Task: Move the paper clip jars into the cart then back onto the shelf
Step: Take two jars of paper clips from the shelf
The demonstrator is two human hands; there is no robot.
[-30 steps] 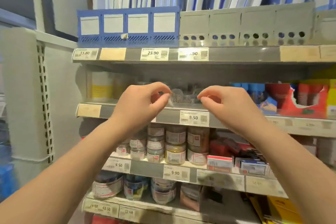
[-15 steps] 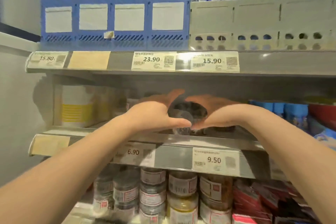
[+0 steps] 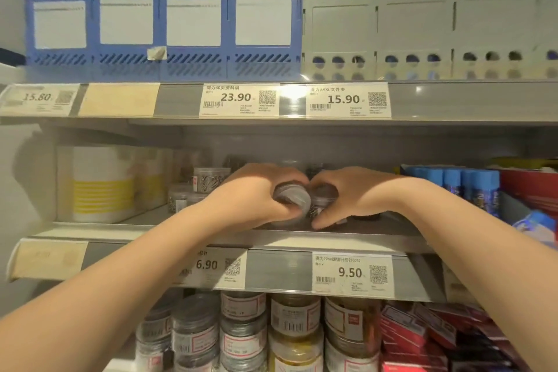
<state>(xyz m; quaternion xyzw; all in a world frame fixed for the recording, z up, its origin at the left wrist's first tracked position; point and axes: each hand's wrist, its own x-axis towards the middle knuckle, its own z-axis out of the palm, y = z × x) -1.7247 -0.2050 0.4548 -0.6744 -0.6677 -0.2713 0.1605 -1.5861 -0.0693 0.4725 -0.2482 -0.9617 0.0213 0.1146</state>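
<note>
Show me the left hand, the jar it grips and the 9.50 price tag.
left hand (image 3: 250, 196): head view, on the back of the hand.
jar (image 3: 292, 199): head view, on its grey lid.
9.50 price tag (image 3: 350, 273): head view, on the printed price.

The grey shelf (image 3: 277, 269) carries white tubs (image 3: 102, 187) with yellow bands at its left end and blue-capped tubes (image 3: 462, 184) toward the right. Between them stand small clear paper clip jars (image 3: 208, 180), some stacked.
</note>
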